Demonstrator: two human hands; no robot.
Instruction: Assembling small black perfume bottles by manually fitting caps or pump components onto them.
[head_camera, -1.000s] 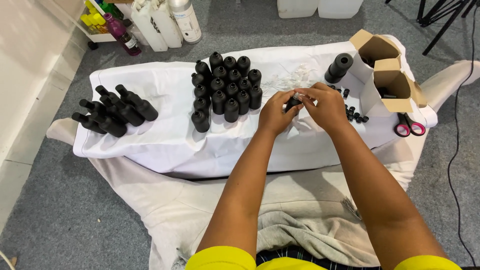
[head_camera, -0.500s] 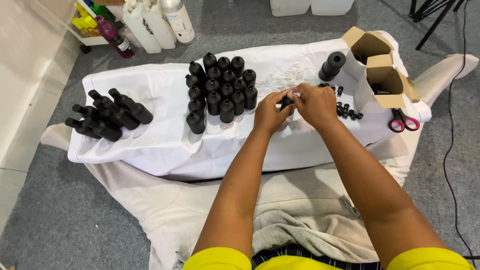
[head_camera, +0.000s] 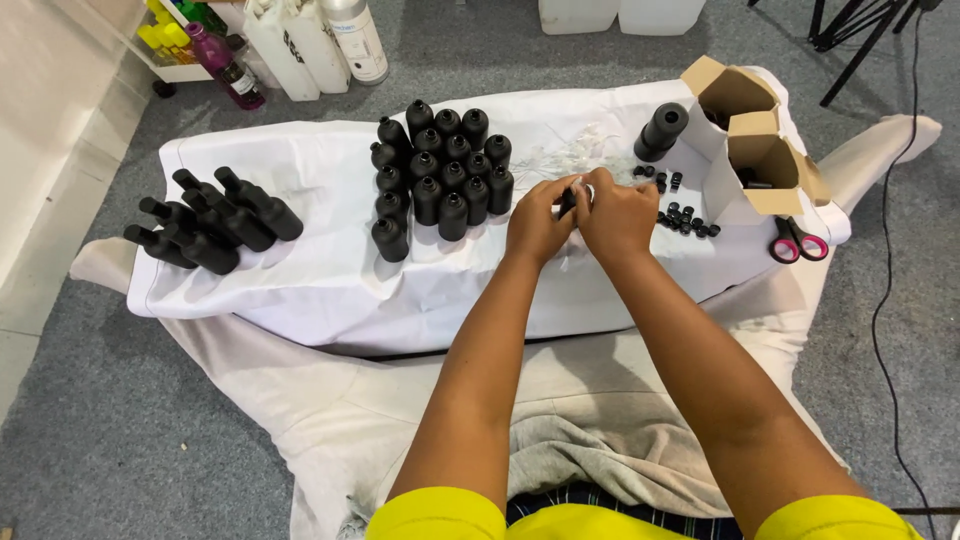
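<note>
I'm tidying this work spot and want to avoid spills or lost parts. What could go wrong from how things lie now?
The upright black bottles stand packed close beside the left hand; a sideways nudge of that arm could topple several. The small black caps lie loose near the right hand and might roll off the white cloth. The scissors lie near the cloth's edge and could slip off.

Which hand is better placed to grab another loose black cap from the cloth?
Right, probably. The right hand sits closest to the loose black caps; the left hand lies on the far side, toward the standing bottles.
</note>
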